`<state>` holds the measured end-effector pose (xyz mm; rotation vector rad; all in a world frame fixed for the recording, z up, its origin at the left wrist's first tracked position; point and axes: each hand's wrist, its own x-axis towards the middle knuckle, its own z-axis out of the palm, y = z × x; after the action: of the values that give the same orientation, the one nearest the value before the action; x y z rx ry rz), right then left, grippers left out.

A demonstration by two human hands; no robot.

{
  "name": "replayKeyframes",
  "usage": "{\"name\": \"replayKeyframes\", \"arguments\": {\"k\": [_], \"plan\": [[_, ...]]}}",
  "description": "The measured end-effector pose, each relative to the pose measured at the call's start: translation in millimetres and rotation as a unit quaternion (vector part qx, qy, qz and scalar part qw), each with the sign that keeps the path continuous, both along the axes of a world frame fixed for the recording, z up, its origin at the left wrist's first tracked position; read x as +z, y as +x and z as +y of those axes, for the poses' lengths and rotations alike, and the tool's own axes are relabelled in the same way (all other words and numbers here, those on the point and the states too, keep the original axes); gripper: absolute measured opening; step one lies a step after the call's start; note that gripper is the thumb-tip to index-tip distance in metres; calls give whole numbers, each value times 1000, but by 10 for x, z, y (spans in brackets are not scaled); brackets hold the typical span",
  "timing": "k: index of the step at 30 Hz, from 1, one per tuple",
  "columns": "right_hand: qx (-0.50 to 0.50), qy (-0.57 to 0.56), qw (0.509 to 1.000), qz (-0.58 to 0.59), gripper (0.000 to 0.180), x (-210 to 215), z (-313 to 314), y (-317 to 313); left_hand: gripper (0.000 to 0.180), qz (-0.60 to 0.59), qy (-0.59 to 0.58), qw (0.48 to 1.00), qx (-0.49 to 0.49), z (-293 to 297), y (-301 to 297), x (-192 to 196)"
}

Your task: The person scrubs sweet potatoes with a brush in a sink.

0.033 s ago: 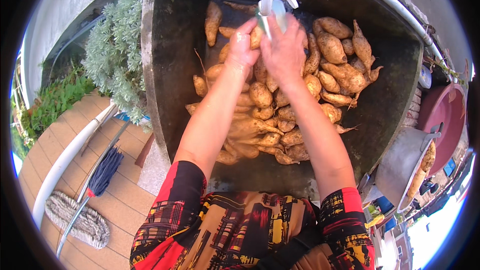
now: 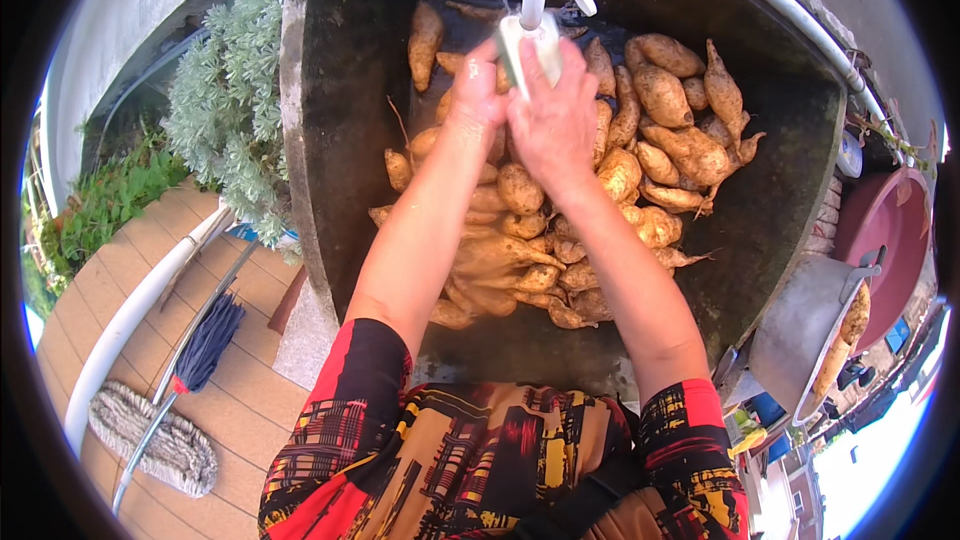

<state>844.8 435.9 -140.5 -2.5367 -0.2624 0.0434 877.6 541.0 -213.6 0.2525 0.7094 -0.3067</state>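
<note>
My left hand is closed beneath the tap. It grips a sweet potato, of which only a sliver shows between my hands. Pressed close beside it, my right hand is closed over a white and green scrubber, whose exact kind is blurred by motion. A white tap with a side lever stands directly above the scrubber. Below and around my wrists, muddy brown sweet potatoes are heaped in a dark stone sink. Some in the middle lie under cloudy water. My fingertips are partly hidden.
A silvery bushy plant grows against the sink's left wall. On the brown tiles lie a blue mop and a grey fluffy mop head. To the right are a metal pot holding sweet potatoes and a reddish basin.
The scrubber and my right hand have shifted slightly left and nearer to my left hand. My left hand has moved a little left and down. Some sweet potatoes right of my hand are now uncovered.
</note>
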Motion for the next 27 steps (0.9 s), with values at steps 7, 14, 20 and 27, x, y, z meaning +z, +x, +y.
{"name": "replayKeyframes", "arguments": {"k": [7, 14, 20, 27], "plan": [[8, 4, 999, 48, 51, 2, -80, 21, 29, -26, 96, 994, 41, -125, -175, -86], [-20, 70, 997, -6, 52, -47, -10, -74, 37, -24, 62, 998, 17, 8, -1, -38], [-9, 84, 996, 32, 53, -97, -69, -278, 30, -3, -62, 998, 8, 64, -178, -202], [-35, 190, 981, 24, 52, -96, -23, 39, 34, -20, 108, 994, 24, 99, 81, -135]]}}
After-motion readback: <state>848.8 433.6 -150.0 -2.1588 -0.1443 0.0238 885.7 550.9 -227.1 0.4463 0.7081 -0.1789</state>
